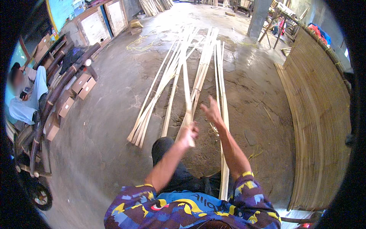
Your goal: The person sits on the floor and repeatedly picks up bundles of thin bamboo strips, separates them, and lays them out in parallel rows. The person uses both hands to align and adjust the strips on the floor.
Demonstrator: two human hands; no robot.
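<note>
1. With left hand (188, 134) closed around bamboo strip (186, 76), pointing toward 12 o'clock, hold firmly.
2. With right hand (212, 111) wide and empty, steady strip from 1 o'clock.
3. Avoid catching other strips (154, 100) at 11 o'clock.

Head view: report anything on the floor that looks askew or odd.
The leftmost loose group of long, pale wooden strips looks askew, with some strips crossing at a slant. Thin, yellow string lies in untidy loops just beyond, to the left.
</note>
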